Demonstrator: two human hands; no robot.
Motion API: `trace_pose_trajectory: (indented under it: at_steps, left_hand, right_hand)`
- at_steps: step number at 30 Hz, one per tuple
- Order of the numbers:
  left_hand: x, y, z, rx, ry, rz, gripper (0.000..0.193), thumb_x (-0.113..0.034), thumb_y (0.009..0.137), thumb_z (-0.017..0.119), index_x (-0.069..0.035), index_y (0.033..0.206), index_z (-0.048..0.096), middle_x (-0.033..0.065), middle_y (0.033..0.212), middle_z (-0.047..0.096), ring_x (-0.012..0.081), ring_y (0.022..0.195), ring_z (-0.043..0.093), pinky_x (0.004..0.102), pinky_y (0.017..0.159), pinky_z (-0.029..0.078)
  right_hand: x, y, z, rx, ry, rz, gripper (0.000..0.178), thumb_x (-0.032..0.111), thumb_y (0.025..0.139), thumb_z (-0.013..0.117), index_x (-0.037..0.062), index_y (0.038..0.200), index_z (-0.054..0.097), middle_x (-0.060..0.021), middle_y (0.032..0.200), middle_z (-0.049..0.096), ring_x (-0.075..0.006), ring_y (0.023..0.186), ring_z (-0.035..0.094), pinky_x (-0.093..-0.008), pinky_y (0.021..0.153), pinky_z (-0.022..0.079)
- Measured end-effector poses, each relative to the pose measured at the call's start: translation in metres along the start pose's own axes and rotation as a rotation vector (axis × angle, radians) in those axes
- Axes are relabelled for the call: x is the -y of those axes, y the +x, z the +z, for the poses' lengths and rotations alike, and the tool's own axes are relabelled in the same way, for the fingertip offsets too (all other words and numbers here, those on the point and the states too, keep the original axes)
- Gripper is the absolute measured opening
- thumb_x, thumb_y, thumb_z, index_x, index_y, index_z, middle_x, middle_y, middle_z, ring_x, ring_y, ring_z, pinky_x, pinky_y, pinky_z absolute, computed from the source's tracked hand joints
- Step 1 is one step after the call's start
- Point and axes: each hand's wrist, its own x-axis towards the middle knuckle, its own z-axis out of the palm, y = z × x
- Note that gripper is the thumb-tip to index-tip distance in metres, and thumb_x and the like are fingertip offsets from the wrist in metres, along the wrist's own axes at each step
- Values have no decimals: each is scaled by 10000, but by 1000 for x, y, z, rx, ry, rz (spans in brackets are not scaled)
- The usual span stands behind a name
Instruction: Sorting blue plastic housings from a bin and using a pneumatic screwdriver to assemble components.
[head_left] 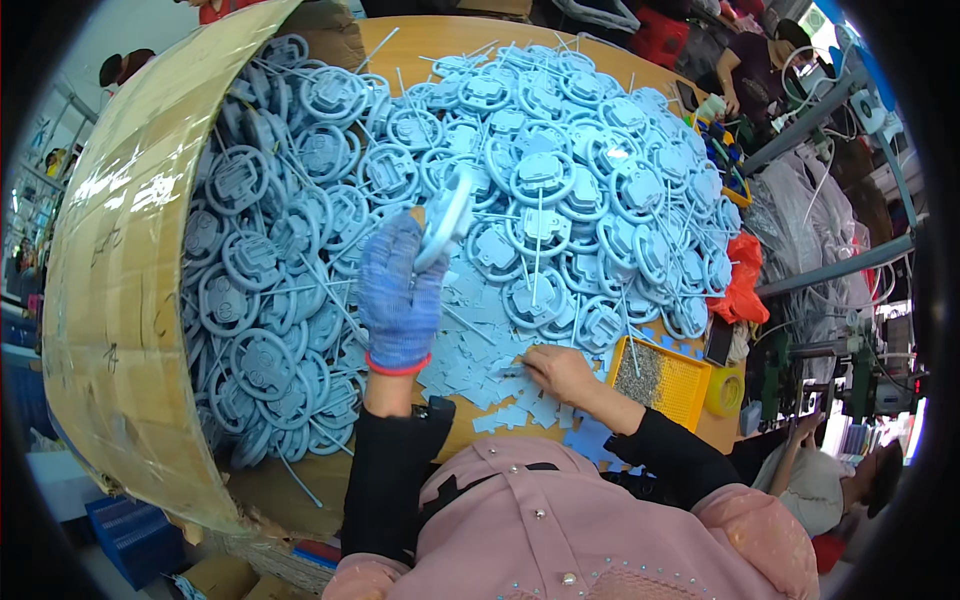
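Observation:
My left hand (400, 300), in a blue knitted glove with a red cuff, grips a light-blue plastic ring-shaped part (447, 220) and holds it tilted above the table. My bare right hand (562, 374) is low over the table, thumb and fingertips pinched together. Something small and dark shows at those fingertips, too small to name. Beneath and beside it lie flat light-blue scraps (465, 350). A large heap of similar ring-shaped parts (540, 180), with round centres and thin stems, rises beyond both hands.
At the left, a big cardboard box (120, 260) holds more ring parts. Right of my right hand sits a yellow tray (690, 385) of small grey pieces, beside a yellow tape roll (725, 392). A red plastic bag (743, 280) lies near the heap. Other people work farther off.

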Motion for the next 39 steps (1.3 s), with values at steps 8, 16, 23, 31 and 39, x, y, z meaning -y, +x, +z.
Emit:
trace_pose_trajectory:
  at_steps: [8,16,23,31,39]
  left_hand:
    - [-25,-25,-37,-252,-1276,-852,442,-142,918,525,-44,1327,387,164,1234,513,282,1009,603,443,814,562]
    - [-20,-88,-45,-144,-1946,-1257,495,-120,884,521,-42,1352,383,211,1332,454,373,1196,480,636,946,408]
    - [3,-110,-32,58,-2071,-1600,409,-316,996,323,-78,1313,424,190,1271,498,341,1121,528,573,923,443]
    - [-15,-100,-47,214,-1567,-1393,480,-213,904,585,-81,1333,414,126,1246,524,253,1094,568,387,896,520]
    - [-26,-78,-53,217,-1481,-1293,514,-26,801,661,-71,1269,454,102,1156,563,224,1015,603,359,762,574]
  right_hand:
    - [58,48,-64,-199,673,259,211,20,852,576,-7,1057,615,-89,799,594,-155,658,609,-262,625,479]
    - [108,105,-73,-643,186,-178,148,-4,794,615,36,936,625,-94,819,579,-234,677,606,-326,587,489]
    - [109,108,-55,-424,70,-548,303,-2,666,655,64,962,637,-80,985,604,-280,925,612,-346,713,526]
    - [94,90,-45,-200,379,-461,327,38,807,647,66,1132,623,-116,1250,558,-324,1221,480,-419,1021,380]
    - [94,82,-52,-155,743,78,483,192,786,727,56,1219,561,-160,1307,502,-305,1173,519,-370,924,461]
